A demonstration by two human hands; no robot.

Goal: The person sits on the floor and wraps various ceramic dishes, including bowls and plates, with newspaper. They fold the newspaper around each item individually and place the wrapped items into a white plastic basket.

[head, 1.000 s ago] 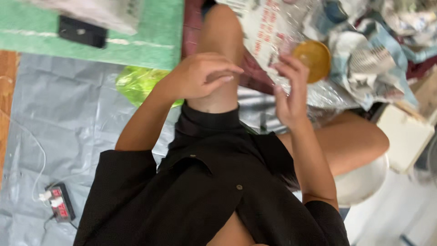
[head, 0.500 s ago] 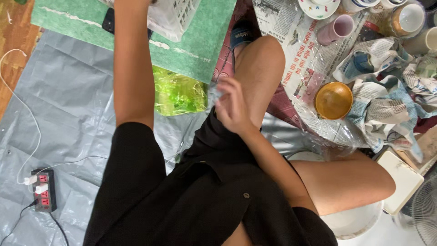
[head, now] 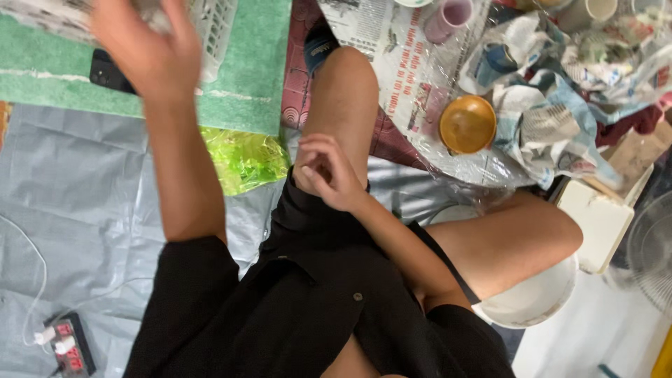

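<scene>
Tarpaulin [head: 77,210], grey, covers the floor on the left; a green mat [head: 252,84] lies above it, crumpled newspaper [head: 560,119] under clear plastic film spreads to the right. Person sits low on a white stool [head: 539,301], black clothing, bare knees up.

Left hand [head: 143,45] is raised at the top left, blurred, fingers spread apart, right in front of a white plastic basket [head: 213,31] on the mat; contact with it cannot be told, and nothing is visibly gripped. Basket looks light and stiff, lattice walls give finger holds, the rim is the best place to take it. Its contents are hidden.

Right hand [head: 329,171] rests on the left knee, fingers loosely curled together, holding nothing that shows.

Containers: orange bowl [head: 467,124] on the newspaper, looks empty, probably ceramic, so hard, smooth and breakable; pink cup [head: 448,17] above it, open mouth, inside looks empty. More cups at the top right edge, contents unclear.

Smaller: yellow-green plastic bag [head: 245,157], crinkled, soft, just beside the knee. Black phone [head: 108,73] on the mat near the basket. Power strip [head: 66,343] with plugs at bottom left.
</scene>
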